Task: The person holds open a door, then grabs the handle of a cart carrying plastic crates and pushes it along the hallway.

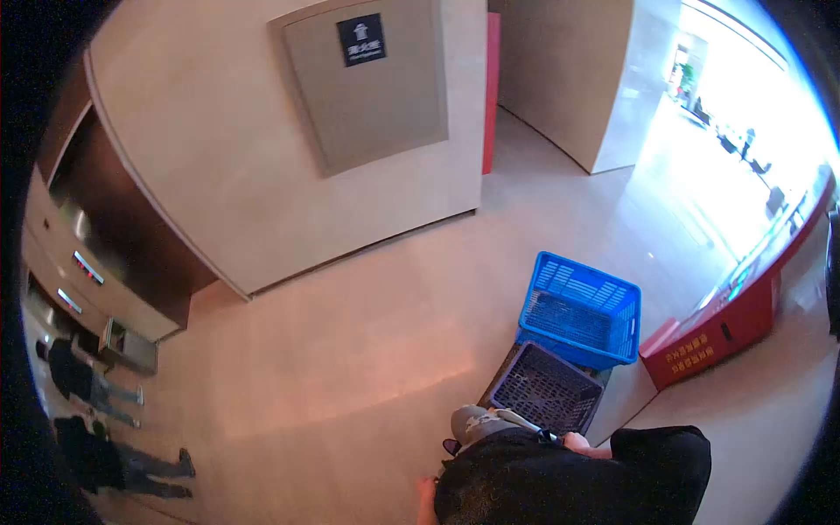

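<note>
Right hand (575,440) curls round the slim pale handle bar (522,421); left hand (427,486) hangs low, its grip impossible to tell. Just beyond sit a dark purple plastic-mesh crate (547,382) and a bright blue slatted plastic crate (577,317), probably light, stiff, best held by their rims.
</note>
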`<state>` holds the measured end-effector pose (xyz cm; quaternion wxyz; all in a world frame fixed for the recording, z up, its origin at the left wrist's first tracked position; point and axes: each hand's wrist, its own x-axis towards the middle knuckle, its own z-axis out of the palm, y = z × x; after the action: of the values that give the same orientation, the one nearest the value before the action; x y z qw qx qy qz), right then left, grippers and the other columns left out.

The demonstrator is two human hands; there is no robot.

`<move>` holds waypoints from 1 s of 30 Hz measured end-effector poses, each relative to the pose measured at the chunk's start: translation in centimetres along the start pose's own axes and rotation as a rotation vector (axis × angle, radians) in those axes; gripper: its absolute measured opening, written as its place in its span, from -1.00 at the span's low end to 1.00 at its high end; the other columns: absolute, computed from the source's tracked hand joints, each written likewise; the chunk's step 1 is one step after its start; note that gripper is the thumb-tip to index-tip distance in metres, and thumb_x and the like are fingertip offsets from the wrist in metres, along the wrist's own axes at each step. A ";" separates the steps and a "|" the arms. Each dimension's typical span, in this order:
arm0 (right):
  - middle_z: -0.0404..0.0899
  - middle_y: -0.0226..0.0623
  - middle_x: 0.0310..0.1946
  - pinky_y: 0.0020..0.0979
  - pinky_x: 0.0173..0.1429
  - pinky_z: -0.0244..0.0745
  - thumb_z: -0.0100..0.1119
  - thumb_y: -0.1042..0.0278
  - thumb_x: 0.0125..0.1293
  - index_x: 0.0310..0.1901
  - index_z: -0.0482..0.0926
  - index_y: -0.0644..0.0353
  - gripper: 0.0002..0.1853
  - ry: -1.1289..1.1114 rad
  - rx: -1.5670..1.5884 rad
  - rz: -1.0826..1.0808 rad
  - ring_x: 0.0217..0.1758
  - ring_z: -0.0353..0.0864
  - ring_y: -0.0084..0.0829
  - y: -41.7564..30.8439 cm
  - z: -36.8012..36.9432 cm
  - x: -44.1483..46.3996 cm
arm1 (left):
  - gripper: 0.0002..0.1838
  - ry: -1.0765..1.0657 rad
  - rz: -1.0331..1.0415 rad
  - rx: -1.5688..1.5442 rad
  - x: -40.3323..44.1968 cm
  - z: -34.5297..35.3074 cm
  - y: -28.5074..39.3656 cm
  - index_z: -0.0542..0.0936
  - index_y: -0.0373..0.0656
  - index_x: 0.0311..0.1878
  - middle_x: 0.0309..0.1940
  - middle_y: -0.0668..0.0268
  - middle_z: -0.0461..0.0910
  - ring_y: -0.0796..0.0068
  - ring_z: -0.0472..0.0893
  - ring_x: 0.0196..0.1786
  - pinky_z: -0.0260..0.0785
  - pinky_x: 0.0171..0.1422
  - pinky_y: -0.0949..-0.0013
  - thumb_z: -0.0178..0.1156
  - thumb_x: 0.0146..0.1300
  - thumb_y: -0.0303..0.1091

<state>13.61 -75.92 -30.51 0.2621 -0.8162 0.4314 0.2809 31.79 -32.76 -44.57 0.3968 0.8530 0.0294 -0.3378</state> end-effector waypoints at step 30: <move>0.66 -0.03 -0.33 -0.12 -0.14 0.49 0.14 0.00 0.11 -0.22 0.66 0.15 -0.62 -0.087 0.124 -0.186 -0.19 0.65 -0.07 0.0 -0.1 1.6 | -0.69 -0.140 0.083 0.157 1.3 2.6 4.1 0.61 -0.24 -0.28 -0.50 0.15 0.58 0.18 0.57 -0.40 0.41 -0.28 0.14 0.05 0.13 -0.19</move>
<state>14.39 -76.87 -31.50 0.3556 -0.8220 0.3584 0.2633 32.67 -37.61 -43.82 0.3435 0.8562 -0.0603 -0.3812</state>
